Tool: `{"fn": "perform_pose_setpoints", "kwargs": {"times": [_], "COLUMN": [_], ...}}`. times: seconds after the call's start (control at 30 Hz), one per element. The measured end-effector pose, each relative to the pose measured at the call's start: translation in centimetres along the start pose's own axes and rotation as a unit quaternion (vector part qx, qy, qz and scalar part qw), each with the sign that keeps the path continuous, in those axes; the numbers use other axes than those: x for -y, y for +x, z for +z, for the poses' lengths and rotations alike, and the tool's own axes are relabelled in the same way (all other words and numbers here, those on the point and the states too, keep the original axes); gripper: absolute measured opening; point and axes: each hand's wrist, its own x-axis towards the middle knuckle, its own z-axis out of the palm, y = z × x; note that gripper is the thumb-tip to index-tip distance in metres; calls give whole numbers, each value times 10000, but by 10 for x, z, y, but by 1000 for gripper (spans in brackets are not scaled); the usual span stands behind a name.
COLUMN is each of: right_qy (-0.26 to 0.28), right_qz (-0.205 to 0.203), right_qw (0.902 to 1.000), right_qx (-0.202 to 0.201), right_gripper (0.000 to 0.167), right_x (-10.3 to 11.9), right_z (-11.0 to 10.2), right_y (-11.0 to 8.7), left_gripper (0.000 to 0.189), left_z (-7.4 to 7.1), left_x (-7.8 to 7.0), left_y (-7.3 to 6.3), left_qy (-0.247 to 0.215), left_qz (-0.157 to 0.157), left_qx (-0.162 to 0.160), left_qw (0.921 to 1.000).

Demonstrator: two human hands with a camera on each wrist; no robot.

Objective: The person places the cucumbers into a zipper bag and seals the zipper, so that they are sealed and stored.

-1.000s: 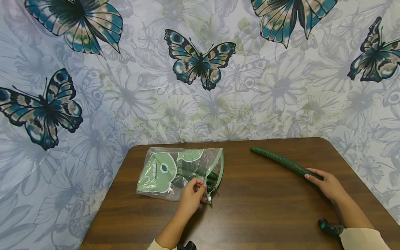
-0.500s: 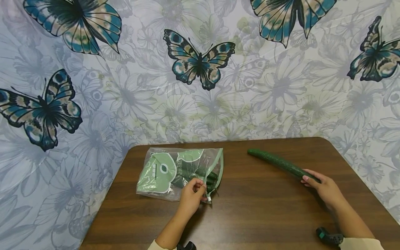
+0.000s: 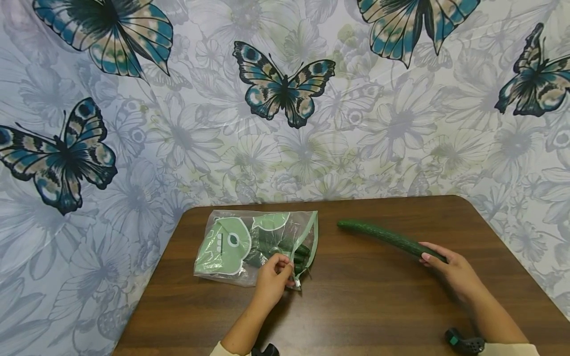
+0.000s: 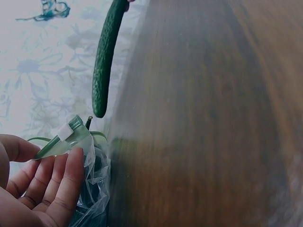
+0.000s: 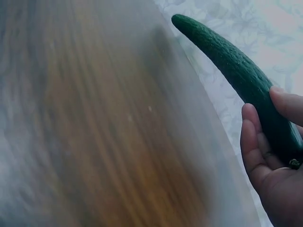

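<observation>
A long dark green cucumber (image 3: pixel 387 236) is gripped near its stem end by my right hand (image 3: pixel 454 271); its far end points left toward the bag. In the right wrist view the thumb and fingers wrap the cucumber (image 5: pixel 232 61). A clear plastic zip bag (image 3: pixel 231 247) with green print lies on the left of the table, its mouth facing right. Several dark green cucumbers (image 3: pixel 302 254) show inside the bag's mouth. My left hand (image 3: pixel 273 277) pinches the bag's near edge at the mouth, close to the white slider (image 4: pixel 65 132) in the left wrist view.
The brown wooden table (image 3: pixel 356 306) has its back edge against a butterfly-patterned wall cloth (image 3: pixel 285 163). Black devices are strapped at both wrists, the right wrist device (image 3: pixel 464 342) showing more fully.
My right hand has carried the cucumber leftward and slightly nearer, so its tip is closer to the bag. The left hand and the bag have stayed in place.
</observation>
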Motion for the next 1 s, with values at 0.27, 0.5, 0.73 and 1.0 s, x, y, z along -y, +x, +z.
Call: {"fn": "perform_pose_setpoints", "kwargs": {"times": [0.27,0.5,0.73,1.0], "right_qy": [-7,274,353,421], "right_qz": [-21,-183,-250,-261], "right_qw": [9999,9994,9986,9979], "right_qx": [140,133,289,409], "right_gripper": [54,51,50,50], "right_x": [5,11,18,21], "right_z": [11,20,29,36], "right_y": [-1,0,2,4], "left_gripper": [7,7,7,6], "left_z": [-1,-1,-1,-1], "left_x": [1,1,2,2], "left_y": [1,1,1,1], "left_qy": [-45,-47,15,-4], "left_qz": [-8,21,12,4], "left_qx": [33,25,17,35], "left_qw": [10000,10000,10000,10000]}}
